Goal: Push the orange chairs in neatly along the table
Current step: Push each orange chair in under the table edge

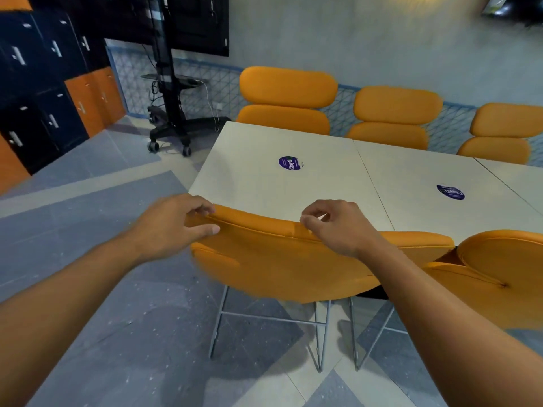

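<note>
An orange chair point(279, 259) with thin metal legs stands right in front of me, its backrest top against the near edge of the white table point(293, 189). My left hand point(173, 224) grips the left end of the backrest's top edge, fingers over the top and thumb on the back. My right hand point(338, 227) sits at the top edge further right, its fingers loosely curled above the rim and not wrapped around it. A second orange chair point(499, 274) stands close on the right. Three more orange chairs point(288, 95) point(396, 113) point(505, 127) line the table's far side.
A black wheeled screen stand point(173, 113) with cables stands on the floor beyond the table's left end. Dark blue and orange lockers point(44, 83) line the left wall. Round purple stickers point(289, 163) mark the tabletops. Grey floor lies to my left.
</note>
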A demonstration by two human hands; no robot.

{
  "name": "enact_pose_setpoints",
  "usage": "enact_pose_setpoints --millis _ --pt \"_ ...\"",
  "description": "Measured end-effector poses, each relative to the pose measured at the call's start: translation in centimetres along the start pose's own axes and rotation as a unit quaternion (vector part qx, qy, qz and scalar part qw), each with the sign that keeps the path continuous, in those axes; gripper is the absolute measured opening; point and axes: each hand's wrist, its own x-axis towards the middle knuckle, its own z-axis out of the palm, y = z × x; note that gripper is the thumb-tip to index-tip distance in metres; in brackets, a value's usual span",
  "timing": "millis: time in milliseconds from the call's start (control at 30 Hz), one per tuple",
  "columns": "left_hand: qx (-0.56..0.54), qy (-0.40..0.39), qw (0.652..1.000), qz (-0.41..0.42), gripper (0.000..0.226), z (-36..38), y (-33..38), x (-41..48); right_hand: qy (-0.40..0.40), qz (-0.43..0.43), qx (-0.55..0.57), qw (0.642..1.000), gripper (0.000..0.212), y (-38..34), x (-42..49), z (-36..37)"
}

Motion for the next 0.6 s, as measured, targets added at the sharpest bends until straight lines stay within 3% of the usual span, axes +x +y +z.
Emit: enact_pose_setpoints --millis 267,600 --pt "-0.003 0.009 0.999 -0.041 0.044 -5.2 -8.6 -3.7 -0.028 -0.033 -0.02 0.999 0.033 -8.4 4.7 6.2" --pt "-0.016 0.009 0.998 -0.054 0.04 -7.7 -15.9 -1.4 -0.072 -0.018 -0.047 0.996 0.04 -12.3 11.9 10.0"
